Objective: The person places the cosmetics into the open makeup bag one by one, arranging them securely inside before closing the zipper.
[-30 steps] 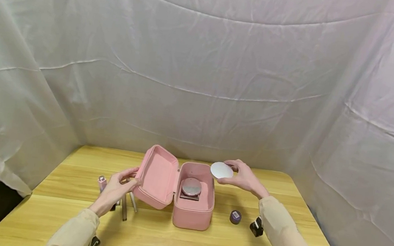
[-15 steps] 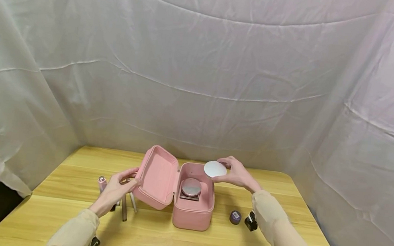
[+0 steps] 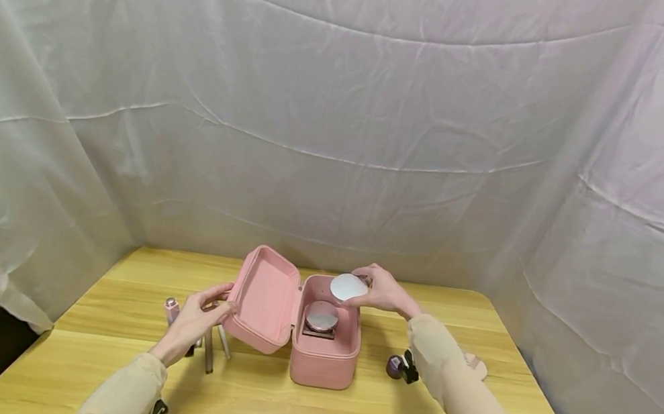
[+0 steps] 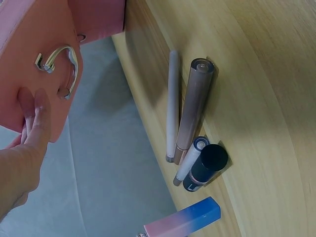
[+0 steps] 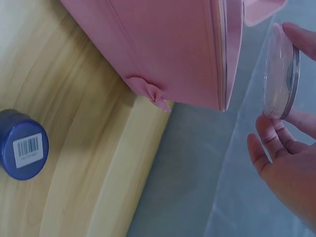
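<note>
Pink lid (image 3: 266, 296) swung left, its left edge gripped by the left hand (image 3: 197, 318), while the right hand (image 3: 388, 292) pinches one round compact (image 3: 348, 288) above the case's (image 3: 322, 370) far right corner, one round silver container (image 3: 322, 316) inside, five tubes (image 4: 194, 103) left, and a gap before one purple jar (image 5: 28, 148) right.

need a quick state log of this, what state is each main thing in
Boxy pink leather-look case: open
Pink hinged lid: tilted open, pinched by left hand
Round silver-topped compact: inside the case, looks closed
Round pale-faced compact: above rim level, pinched by right hand
Dark-blue round jar: barcode label up
Slim white tube, thicker grey-brown tube: lying side by side
</note>
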Available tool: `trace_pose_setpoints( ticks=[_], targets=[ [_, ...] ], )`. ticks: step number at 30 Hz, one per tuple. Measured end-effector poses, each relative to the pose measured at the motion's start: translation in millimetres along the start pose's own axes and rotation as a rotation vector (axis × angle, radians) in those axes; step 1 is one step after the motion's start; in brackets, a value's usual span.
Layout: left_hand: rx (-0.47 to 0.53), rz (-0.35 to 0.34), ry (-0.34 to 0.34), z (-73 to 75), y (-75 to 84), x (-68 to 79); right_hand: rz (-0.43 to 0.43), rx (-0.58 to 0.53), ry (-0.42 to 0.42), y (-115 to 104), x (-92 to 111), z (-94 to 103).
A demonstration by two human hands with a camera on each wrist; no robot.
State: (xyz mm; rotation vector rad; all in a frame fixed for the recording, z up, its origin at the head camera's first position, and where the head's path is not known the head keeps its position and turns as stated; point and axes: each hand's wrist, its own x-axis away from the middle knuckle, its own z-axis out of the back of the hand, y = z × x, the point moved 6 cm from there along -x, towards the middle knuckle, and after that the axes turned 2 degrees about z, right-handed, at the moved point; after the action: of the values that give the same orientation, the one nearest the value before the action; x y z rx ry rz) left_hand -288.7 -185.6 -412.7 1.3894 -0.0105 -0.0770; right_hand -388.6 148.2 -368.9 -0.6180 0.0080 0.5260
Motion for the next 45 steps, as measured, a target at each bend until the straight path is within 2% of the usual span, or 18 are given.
trace_pose_setpoints(
  ticks=[9, 18, 37, 45],
  targets=[
    [-0.002, -0.009, -0.002, 1.3, -0.3, -0.1, 0.015, 0.023, -0.052, -5, -10, -15.8],
    [-0.001, 0.0, -0.005, 1.2, 0.2, 0.2, 0.032, 0.143, -0.089, -7, -18, -27.0],
    [-0.009, 0.006, -0.001, 1.1, 0.4, 1.1, -0.043, 0.254, -0.094, -8, -26, -43.4],
    [-0.013, -0.001, -0.004, 0.4, -0.3, 0.5, -0.063, 0.248, -0.107, -10, -27, -48.9]
  ],
)
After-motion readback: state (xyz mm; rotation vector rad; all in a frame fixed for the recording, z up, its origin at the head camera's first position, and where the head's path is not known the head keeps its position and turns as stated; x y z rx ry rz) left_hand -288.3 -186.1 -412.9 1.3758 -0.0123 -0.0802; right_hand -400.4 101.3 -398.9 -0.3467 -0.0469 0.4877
